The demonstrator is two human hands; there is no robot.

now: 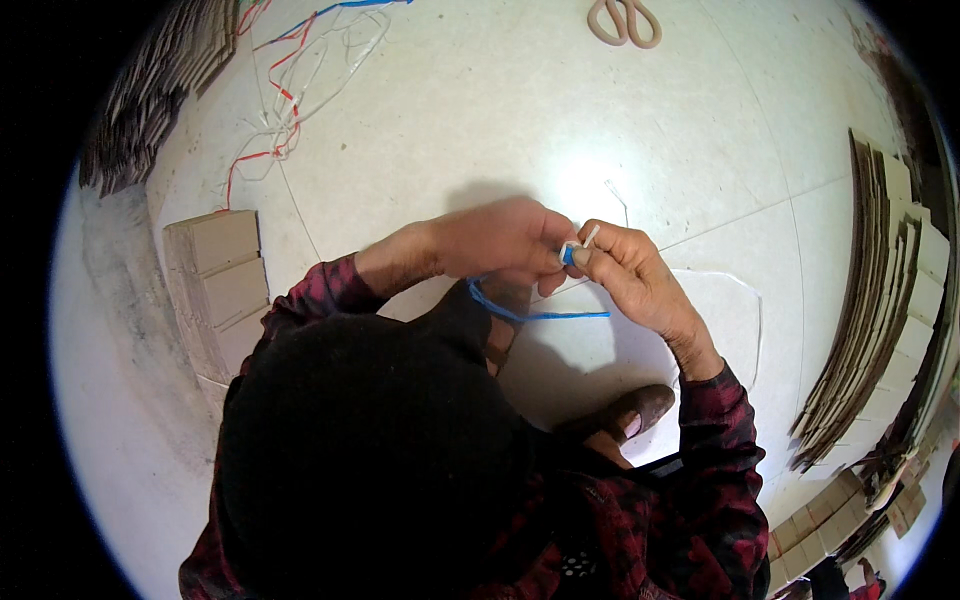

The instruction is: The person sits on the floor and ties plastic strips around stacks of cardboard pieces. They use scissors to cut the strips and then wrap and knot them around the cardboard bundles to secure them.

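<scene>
My left hand (505, 238) and my right hand (632, 278) meet in front of me, above the pale floor. Both hands pinch a blue and white cord (569, 254) between thumbs and fingers, where the two colours wrap together. A short white end sticks up beside my right thumb. A loose length of blue cord (545, 316) hangs below my left hand, its end pointing right. To the right of my right hand, a thin white cord (757, 310) curves over the floor. My left hand is slightly blurred, and some of its fingers are hidden.
Scissors (626, 22) lie at the far edge, only their looped handles showing. Tangled white and red string (283, 125) lies far left, near a blue strip (350, 8). Flat cardboard stacks stand far left (165, 75) and right (880, 300). Cardboard blocks (230, 285) sit beside my left arm.
</scene>
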